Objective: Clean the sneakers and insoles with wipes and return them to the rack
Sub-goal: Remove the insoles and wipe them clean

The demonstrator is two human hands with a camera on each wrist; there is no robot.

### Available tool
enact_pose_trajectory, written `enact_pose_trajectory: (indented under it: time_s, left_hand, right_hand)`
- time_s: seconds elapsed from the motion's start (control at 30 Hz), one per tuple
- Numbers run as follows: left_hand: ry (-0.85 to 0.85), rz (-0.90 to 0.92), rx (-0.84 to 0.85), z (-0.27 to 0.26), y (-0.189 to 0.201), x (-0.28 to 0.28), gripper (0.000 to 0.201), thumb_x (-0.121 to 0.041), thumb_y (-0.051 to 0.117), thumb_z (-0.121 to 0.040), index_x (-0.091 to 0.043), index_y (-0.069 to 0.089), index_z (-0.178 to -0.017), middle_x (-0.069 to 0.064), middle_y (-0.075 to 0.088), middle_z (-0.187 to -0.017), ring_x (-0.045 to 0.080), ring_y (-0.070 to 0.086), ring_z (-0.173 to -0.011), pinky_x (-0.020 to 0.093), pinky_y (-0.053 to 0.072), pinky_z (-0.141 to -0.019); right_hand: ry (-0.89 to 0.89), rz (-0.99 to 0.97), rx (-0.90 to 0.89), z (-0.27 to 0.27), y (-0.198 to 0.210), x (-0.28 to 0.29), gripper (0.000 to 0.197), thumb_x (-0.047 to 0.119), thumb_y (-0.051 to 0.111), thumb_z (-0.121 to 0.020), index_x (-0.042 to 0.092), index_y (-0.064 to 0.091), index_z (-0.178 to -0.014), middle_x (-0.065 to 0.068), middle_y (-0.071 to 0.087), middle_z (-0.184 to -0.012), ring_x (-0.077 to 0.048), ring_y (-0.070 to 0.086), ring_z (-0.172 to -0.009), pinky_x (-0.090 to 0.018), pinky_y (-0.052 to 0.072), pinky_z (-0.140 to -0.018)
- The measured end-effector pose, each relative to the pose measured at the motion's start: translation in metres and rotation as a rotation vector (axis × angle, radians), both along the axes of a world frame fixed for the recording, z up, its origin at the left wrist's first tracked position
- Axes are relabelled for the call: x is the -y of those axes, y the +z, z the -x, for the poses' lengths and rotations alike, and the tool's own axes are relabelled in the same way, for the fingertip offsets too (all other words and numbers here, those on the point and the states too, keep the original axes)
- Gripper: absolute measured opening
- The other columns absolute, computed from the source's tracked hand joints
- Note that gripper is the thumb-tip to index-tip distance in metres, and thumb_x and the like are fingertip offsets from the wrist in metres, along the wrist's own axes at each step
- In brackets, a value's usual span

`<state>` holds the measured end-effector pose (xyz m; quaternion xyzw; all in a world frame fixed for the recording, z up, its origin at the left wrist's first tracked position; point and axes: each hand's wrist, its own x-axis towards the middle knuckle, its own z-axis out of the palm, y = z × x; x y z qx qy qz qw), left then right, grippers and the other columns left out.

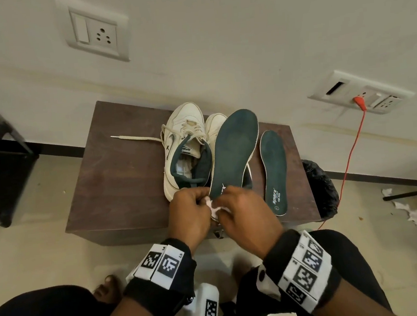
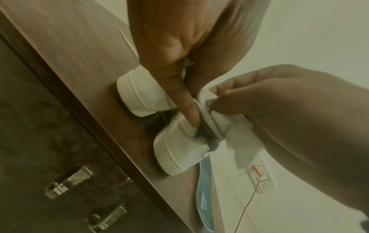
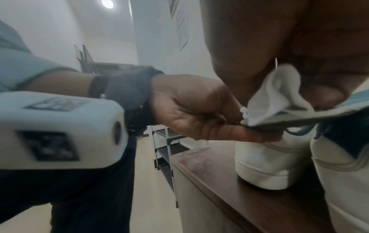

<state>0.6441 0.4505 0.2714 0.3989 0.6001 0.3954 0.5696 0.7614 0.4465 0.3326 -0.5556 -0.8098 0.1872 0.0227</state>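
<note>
Two white sneakers [image 1: 183,147] stand side by side on a low brown table [image 1: 118,181]. My left hand [image 1: 191,214] pinches the heel end of a dark green insole [image 1: 232,153], holding it slanted above the sneakers. My right hand [image 1: 243,211] holds a crumpled white wipe [image 1: 213,208] against that same heel end. In the right wrist view the wipe [image 3: 277,97] lies folded over the insole's edge [image 3: 311,118], with the left hand's thumb [image 3: 245,134] under it. A second green insole [image 1: 275,171] lies flat on the table to the right.
A loose shoelace [image 1: 134,137] trails left across the table. A black bag [image 1: 320,188] sits on the floor at the table's right, with crumpled wipes [image 1: 408,212] and a red cable [image 1: 351,149] beyond. A metal shoe rack [image 3: 165,149] stands at the left.
</note>
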Motion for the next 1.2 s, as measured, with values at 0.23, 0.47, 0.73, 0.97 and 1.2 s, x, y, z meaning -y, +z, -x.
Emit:
enact_pose_trajectory:
  time_s: [0.23,0.47,0.73,0.97,1.2]
  left_hand:
    - [-0.038,-0.053,-0.058,-0.002,0.004,0.002,0.03,0.005,0.051,-0.091,-0.012,0.074,-0.102,0.004,0.071,-0.094,0.018,0.07,-0.082,0.04,0.061,-0.068]
    - [-0.012,-0.038,-0.023,-0.002,0.006,0.0,0.03,0.004,0.05,-0.092,-0.014,0.073,-0.099,0.001,0.072,-0.092,0.016,0.07,-0.086,0.041,0.06,-0.075]
    - [0.01,-0.048,-0.04,-0.003,0.006,0.001,0.024,0.004,0.054,-0.089,-0.006,0.072,-0.102,-0.002,0.068,-0.087,0.023,0.068,-0.086,0.045,0.058,-0.077]
    - [-0.01,-0.018,0.028,-0.006,0.004,0.0,0.03,0.003,0.049,-0.094,-0.014,0.074,-0.096,0.005,0.073,-0.092,0.021,0.071,-0.081,0.042,0.061,-0.065]
    - [0.015,-0.006,0.01,-0.007,0.0,-0.004,0.033,0.002,0.051,-0.093,-0.022,0.073,-0.096,0.004,0.072,-0.097,0.021,0.07,-0.085,0.044,0.06,-0.07]
  right_hand:
    - [-0.113,-0.146,-0.003,-0.014,-0.005,-0.025,0.017,0.007,0.06,-0.08,0.01,0.073,-0.09,-0.008,0.063,-0.084,-0.028,0.061,-0.076,-0.034,0.045,-0.066]
    - [-0.209,-0.205,0.031,-0.008,-0.006,-0.055,0.022,0.005,0.055,-0.083,0.008,0.073,-0.097,-0.012,0.064,-0.091,-0.031,0.06,-0.082,-0.036,0.047,-0.071]
    - [0.008,-0.029,-0.059,-0.014,-0.002,0.0,0.024,0.011,0.055,-0.079,0.013,0.073,-0.094,-0.002,0.063,-0.085,-0.02,0.061,-0.079,-0.035,0.048,-0.066]
    - [-0.214,-0.257,-0.09,-0.031,-0.009,-0.033,0.018,0.006,0.061,-0.079,0.01,0.074,-0.09,-0.008,0.066,-0.086,-0.027,0.063,-0.076,-0.033,0.049,-0.067]
    - [-0.071,-0.163,-0.079,-0.018,-0.013,-0.011,0.023,0.009,0.055,-0.08,0.014,0.073,-0.092,-0.003,0.061,-0.084,-0.023,0.06,-0.074,-0.031,0.048,-0.061]
